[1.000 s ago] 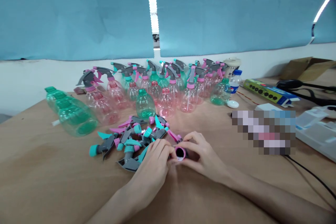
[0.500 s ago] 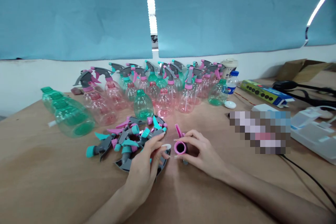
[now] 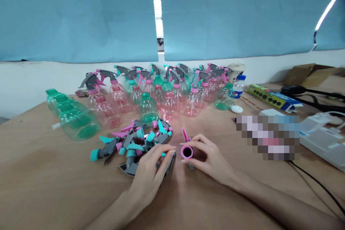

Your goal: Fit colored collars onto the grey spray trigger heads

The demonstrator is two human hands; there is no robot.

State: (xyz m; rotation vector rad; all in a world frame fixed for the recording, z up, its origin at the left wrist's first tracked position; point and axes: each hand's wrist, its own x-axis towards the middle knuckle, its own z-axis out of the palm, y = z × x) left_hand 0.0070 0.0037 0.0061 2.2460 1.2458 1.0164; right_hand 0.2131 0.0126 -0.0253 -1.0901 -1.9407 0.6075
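Note:
My right hand holds a spray trigger head by its pink collar, with the collar's open mouth turned towards me and the pink lever pointing up. My left hand lies just left of it. Its fingers are stretched out over a grey trigger head at the near edge of a pile of loose trigger heads. Those heads are grey with teal or pink parts. Whether the fingertips pinch anything small is hidden. The two hands are a few centimetres apart on the brown wooden table.
Several pink and green clear bottles, many with trigger heads on, stand behind the pile. Green bottles lie at the left. At the right are a small water bottle, a white cap, a power strip box, cables and a white plastic case.
My left hand pulled a small white disc away from the pink collar, then dropped its fingers onto the pile. The disc is no longer visible. My right hand tilted the trigger head up.

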